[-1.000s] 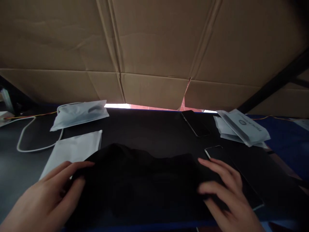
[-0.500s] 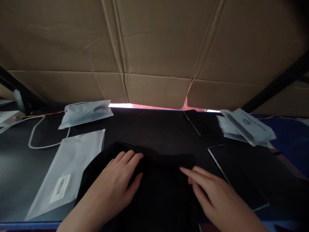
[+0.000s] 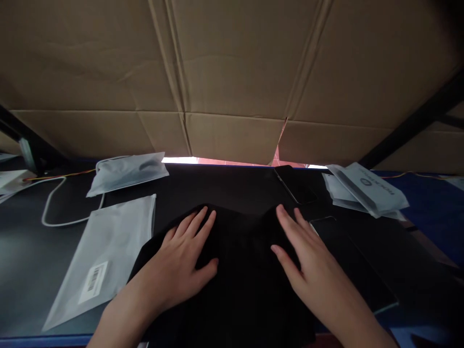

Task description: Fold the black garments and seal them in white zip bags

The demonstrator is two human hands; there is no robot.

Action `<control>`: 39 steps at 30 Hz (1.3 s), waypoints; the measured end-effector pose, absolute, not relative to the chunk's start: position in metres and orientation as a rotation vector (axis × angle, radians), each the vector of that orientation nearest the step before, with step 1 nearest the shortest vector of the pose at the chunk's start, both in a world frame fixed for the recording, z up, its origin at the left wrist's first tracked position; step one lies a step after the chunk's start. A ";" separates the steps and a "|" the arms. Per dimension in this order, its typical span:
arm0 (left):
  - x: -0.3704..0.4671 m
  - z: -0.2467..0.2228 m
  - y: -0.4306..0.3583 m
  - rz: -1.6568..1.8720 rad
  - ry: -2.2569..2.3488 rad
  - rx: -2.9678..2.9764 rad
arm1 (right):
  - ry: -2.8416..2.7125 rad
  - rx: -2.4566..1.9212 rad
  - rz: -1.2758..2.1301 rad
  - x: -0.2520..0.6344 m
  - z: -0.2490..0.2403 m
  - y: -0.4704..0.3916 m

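A black cloth or garment (image 3: 246, 275) lies spread in front of me at the table's near edge; its exact kind is too dark to make out. On its left part rests my left hand (image 3: 181, 256), palm down with the fingers stretched out. My right hand (image 3: 304, 251) lies on the right part, fingers straight and thumb apart. Just right of that hand is a dark glass-like panel or tablet (image 3: 366, 270), partly covered by the wrist. To the left, a frosted zip bag (image 3: 105, 256) with a barcode label (image 3: 93, 281) lies close to the cloth.
A filled translucent pouch (image 3: 128, 171) and a white cable (image 3: 65, 223) lie at the back left. A dark phone (image 3: 297, 184) sits at the back right, beside printed white pouches (image 3: 373, 188). Brown cardboard (image 3: 232, 72) walls off the far side. Dark metal bars (image 3: 409, 121) slant at both sides.
My right hand has moved forward and its fingers have spread flat on the cloth. The left fingers have straightened. The cloth's far edge now reaches farther on the right.
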State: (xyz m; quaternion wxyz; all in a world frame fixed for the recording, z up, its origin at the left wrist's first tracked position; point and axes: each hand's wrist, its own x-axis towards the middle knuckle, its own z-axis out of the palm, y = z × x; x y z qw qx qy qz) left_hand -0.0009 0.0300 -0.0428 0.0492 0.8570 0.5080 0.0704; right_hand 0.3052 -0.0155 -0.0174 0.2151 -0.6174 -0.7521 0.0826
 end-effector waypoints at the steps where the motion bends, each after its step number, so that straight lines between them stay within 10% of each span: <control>1: -0.002 -0.047 0.031 0.205 1.562 2.603 | -2.160 -1.682 0.262 0.304 -0.019 -0.017; 39: 0.015 0.009 0.075 0.354 1.909 2.631 | -2.140 -1.696 -0.135 0.316 -0.012 0.057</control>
